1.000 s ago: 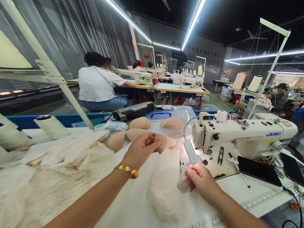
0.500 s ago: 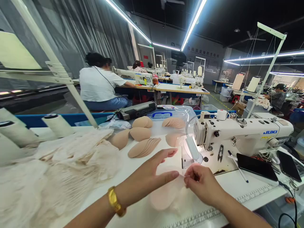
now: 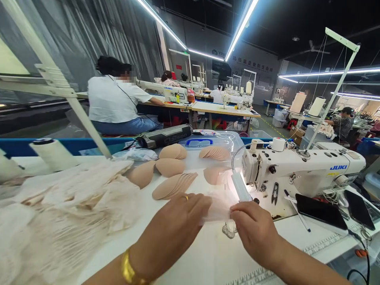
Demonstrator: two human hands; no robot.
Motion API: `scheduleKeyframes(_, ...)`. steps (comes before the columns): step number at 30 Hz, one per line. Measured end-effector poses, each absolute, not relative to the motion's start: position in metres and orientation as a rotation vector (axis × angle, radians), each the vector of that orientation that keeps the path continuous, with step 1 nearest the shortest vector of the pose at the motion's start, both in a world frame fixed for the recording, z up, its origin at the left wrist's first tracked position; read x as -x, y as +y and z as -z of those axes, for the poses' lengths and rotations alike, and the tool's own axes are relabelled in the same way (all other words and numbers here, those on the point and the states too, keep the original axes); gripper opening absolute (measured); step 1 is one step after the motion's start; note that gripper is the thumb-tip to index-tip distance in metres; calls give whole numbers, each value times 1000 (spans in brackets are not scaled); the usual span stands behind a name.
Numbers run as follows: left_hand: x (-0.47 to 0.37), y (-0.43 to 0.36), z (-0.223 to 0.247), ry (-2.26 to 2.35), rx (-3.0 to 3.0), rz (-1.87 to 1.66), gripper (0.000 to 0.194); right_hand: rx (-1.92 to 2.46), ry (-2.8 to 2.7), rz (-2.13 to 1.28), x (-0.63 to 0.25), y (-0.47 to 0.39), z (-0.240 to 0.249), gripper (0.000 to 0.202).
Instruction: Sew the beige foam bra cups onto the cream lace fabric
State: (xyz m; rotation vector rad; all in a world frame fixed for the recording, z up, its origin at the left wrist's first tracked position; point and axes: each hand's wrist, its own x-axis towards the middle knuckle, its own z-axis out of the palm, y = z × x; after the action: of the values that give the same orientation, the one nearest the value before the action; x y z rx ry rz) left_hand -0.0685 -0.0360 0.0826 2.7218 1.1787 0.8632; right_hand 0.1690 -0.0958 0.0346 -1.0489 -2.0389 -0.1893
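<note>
A sheer pale-pink piece of fabric, blurred by motion, spans the gap between my hands in front of the sewing machine. My left hand, with a gold bracelet and a ring, is palm down, its fingers closed over the fabric's left edge; the fingertips are partly hidden. At the right edge, my right hand pinches the fabric between thumb and fingers. The lit machine lamp is just beyond, and the needle area is mostly hidden. A small greyish crumpled bit shows below the fabric.
Fanned beige oval pads lie beyond my left hand, more on a clear plastic box. A heap of cream fabric covers the left. Thread snips, a pen and a phone lie right. A co-worker sits ahead.
My left hand has turned from open, thumb and fingers apart, to palm down and closed on the fabric. The fabric has moved up from the table in front of me to between my hands.
</note>
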Motion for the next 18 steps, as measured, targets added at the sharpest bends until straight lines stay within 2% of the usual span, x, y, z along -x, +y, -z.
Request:
scheduleKeyframes(3, 75, -58, -59, 1296, -3139, -355, 33, 1102, -2285, 190, -181, -82, -13, 29)
scheduleKeyframes(6, 66, -69, -54, 1129, -3217, 67, 34, 986, -2473, 217, -199, -72, -6, 27)
scheduleKeyframes(12, 19, -32, -57, 615, -3090, -256, 40, 939, -2441, 86, -220, -64, -7, 30)
scheduleKeyframes(18, 12, -17, -24, 608, -3160, -546, 32, 997, -2400, 142, -229, -66, -3, 28)
